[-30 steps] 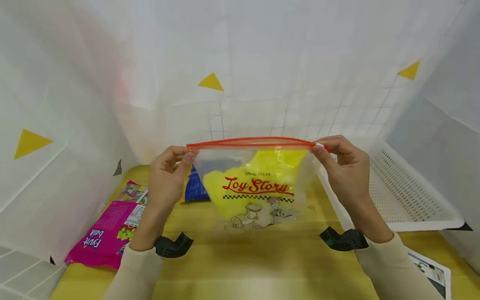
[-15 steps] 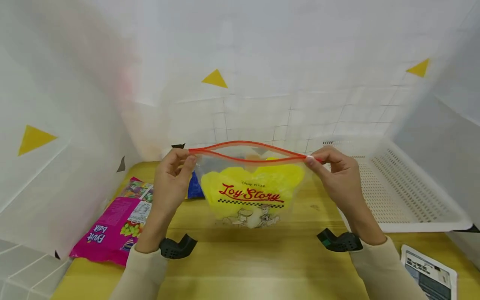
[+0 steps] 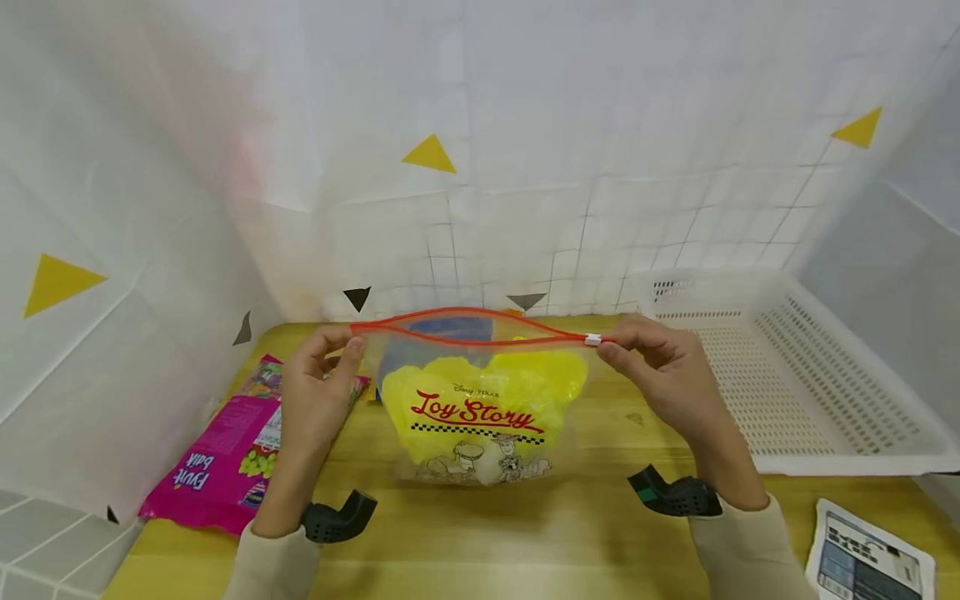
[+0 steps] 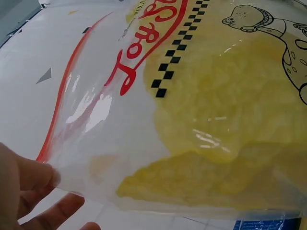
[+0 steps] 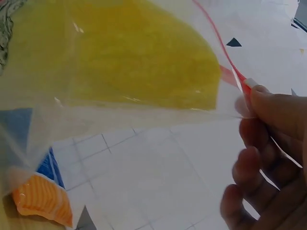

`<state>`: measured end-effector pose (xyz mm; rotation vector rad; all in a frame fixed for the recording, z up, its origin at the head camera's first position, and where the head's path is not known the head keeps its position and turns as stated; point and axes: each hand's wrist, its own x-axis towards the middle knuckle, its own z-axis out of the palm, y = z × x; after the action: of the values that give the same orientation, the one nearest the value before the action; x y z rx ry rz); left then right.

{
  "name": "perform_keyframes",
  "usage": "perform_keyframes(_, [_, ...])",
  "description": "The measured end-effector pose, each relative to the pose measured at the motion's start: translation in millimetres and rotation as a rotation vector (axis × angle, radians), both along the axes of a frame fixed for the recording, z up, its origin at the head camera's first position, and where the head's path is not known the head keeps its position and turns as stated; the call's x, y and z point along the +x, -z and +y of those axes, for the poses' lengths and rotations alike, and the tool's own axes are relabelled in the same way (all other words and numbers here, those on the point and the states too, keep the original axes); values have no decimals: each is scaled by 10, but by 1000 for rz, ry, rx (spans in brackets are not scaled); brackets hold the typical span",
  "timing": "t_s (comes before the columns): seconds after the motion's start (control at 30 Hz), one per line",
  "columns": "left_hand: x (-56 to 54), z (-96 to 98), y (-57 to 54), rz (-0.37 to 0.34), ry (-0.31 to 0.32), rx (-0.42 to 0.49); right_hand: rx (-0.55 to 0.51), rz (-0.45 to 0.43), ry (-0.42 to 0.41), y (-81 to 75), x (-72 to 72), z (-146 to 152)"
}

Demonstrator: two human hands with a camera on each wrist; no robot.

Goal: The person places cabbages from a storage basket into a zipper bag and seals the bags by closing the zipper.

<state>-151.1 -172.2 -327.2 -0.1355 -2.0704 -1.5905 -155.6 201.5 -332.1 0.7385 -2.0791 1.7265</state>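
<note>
Between my hands hangs a clear zip bag (image 3: 480,458) with a red zip edge and "Toy Story" print. Inside it is a soft-looking bright yellow item (image 3: 540,375), whose kind I cannot tell. My left hand (image 3: 318,392) pinches the left end of the red edge between thumb and fingers. At the other end my right hand (image 3: 667,375) pinches the corner beside the white zip slider (image 3: 592,339). The bag's mouth gapes between the two red strips. In the right wrist view, thumb and forefinger grip that corner while the other fingers curl loosely below.
A pink snack packet (image 3: 217,467) lies on the wooden table (image 3: 480,550) at left. Behind the bag is a blue and orange packet (image 5: 43,196), partly hidden. At right stand a white perforated basket (image 3: 795,392) and a flat printed pack (image 3: 870,554). White sheeting walls enclose the table.
Both hands have lowered the bag and shifted it slightly left in the head view. Its mouth has spread from nearly closed to gaping. The white slider now shows clearly.
</note>
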Motion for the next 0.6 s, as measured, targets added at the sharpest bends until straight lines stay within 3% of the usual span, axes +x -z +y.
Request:
perform_keyframes(0.1, [-6, 75, -55, 106, 9, -24, -47, -3, 44, -13, 0, -78])
perform_keyframes(0.2, [32, 240, -154, 308, 37, -95, -116, 16, 71, -24, 13, -143])
perform_keyframes(0.33, [34, 569, -311, 530, 102, -337, -148, 49, 81, -37, 22, -180])
perform_keyframes(0.43, [13, 848, -403, 590, 146, -549, -143, 51, 88, -36, 41, -178])
perform_keyframes(0.6, [-17, 1203, -513, 561, 161, -783, -121, 47, 65, -24, 66, -189])
